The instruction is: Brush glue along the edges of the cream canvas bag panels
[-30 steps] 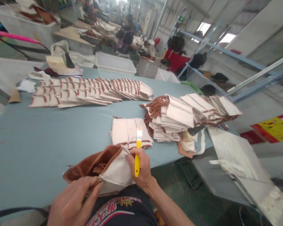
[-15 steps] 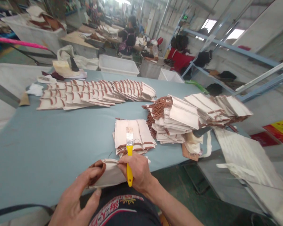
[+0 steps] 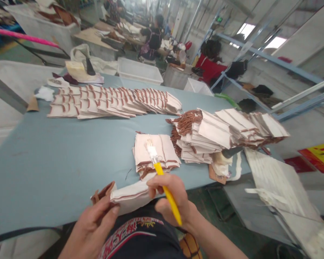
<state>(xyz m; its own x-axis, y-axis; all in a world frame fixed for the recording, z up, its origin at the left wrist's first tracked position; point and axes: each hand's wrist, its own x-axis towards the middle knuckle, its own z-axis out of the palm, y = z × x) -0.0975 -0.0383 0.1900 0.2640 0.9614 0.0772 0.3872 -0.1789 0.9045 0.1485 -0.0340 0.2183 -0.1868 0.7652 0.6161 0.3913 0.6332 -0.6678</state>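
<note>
My left hand is closed on the left end of a cream cloth piece with brown trim, thumb in front and fingers behind. A brown strip folds up past those fingers. My right hand grips a flat paintbrush with a yellow handle, its pale bristles pointing away from me. Fingertips of that hand also meet the right end of the cloth piece; whether they pinch it I cannot tell. Just beyond the brush lies a small stack of similar cream pieces, brown edges toward me.
A long overlapping row of cream pieces lies across the back of the blue-grey table. Taller piles with brown fringes stand at the right. White bins sit past the far edge. Another person is farther back.
My right hand has moved right and turned, so the brush now slants with its handle end to the right. The cloth piece has tipped, showing its seam edge. The view has shifted slightly.
</note>
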